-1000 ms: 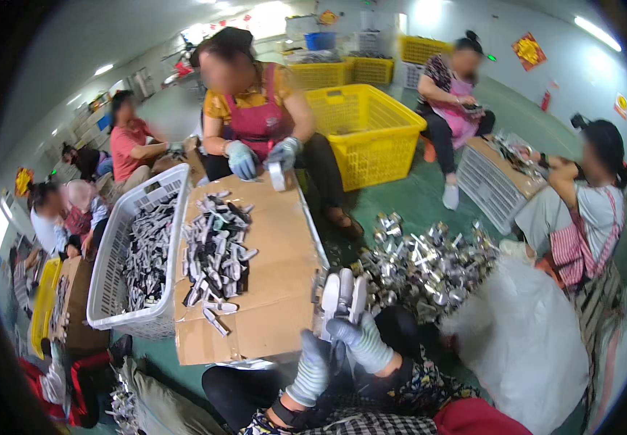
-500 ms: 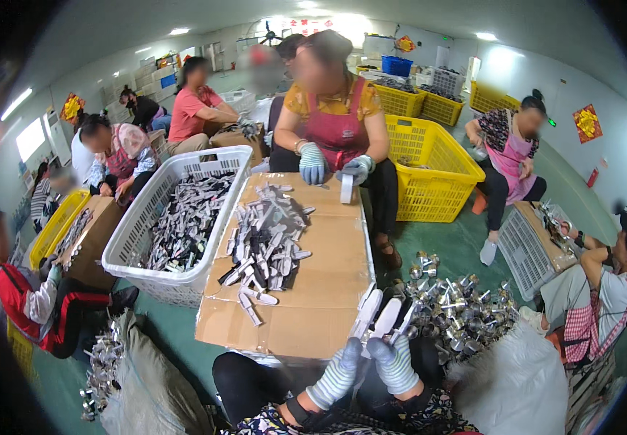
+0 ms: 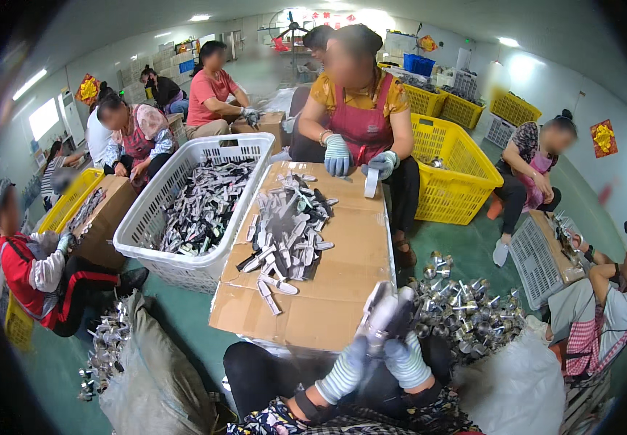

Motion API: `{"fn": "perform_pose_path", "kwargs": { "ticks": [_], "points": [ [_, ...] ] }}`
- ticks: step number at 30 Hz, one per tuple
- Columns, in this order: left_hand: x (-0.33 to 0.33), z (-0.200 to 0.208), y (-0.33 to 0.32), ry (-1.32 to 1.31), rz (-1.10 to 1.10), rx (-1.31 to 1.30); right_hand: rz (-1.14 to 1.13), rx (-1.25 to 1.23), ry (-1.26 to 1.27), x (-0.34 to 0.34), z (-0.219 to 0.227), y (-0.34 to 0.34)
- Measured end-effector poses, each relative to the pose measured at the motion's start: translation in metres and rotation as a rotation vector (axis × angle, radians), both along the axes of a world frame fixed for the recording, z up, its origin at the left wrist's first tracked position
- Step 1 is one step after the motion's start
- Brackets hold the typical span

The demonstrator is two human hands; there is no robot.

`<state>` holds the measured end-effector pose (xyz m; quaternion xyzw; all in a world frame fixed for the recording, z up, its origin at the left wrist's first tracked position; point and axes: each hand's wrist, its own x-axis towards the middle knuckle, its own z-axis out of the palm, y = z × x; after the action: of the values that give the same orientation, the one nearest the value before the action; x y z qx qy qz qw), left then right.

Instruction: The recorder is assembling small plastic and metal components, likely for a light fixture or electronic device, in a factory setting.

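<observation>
Both my hands, in striped knit gloves, are raised close together over my lap, just beyond the near edge of the cardboard-topped table. My left hand [image 3: 348, 366] is closed around the lower end of a few flat, tapered, handle-like pieces [image 3: 380, 313], pale with dark parts and blurred by motion. Closed as well, my right hand [image 3: 405, 362] grips the same cluster from the other side. The fingers partly hide where the pieces meet. On the cardboard [image 3: 335, 290] lies a loose pile of similar pale and black pieces [image 3: 295, 235].
A white basket [image 3: 190, 257] full of similar pieces stands left of the table. Shiny metal parts with stems [image 3: 466, 312] are heaped at right, beside a white sack [image 3: 513, 377]. Opposite, a gloved co-worker [image 3: 360, 119] holds a pale piece. A grey sack [image 3: 154, 370] sits at lower left.
The pieces in my hands, fanned apart before, are now drawn together and blurred. My hands have come closer to each other. The whole view has shifted slightly.
</observation>
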<state>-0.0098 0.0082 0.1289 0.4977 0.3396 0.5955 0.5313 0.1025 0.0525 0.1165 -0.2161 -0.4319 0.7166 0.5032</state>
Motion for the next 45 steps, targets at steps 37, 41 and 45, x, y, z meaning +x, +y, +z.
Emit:
{"fn": "perform_pose_path", "kwargs": {
  "ticks": [37,41,45],
  "points": [
    [-0.013,-0.032,0.014,-0.329,-0.410,-0.700,0.088,-0.214,0.130,0.026,0.007,0.031],
    [-0.035,-0.043,0.025,0.465,0.143,-0.282,-0.009,-0.290,0.199,0.089,0.026,0.094],
    [-0.052,-0.047,0.049,0.643,0.298,-0.256,0.083,-0.607,-0.196,0.147,-0.034,0.169]
  ]
}}
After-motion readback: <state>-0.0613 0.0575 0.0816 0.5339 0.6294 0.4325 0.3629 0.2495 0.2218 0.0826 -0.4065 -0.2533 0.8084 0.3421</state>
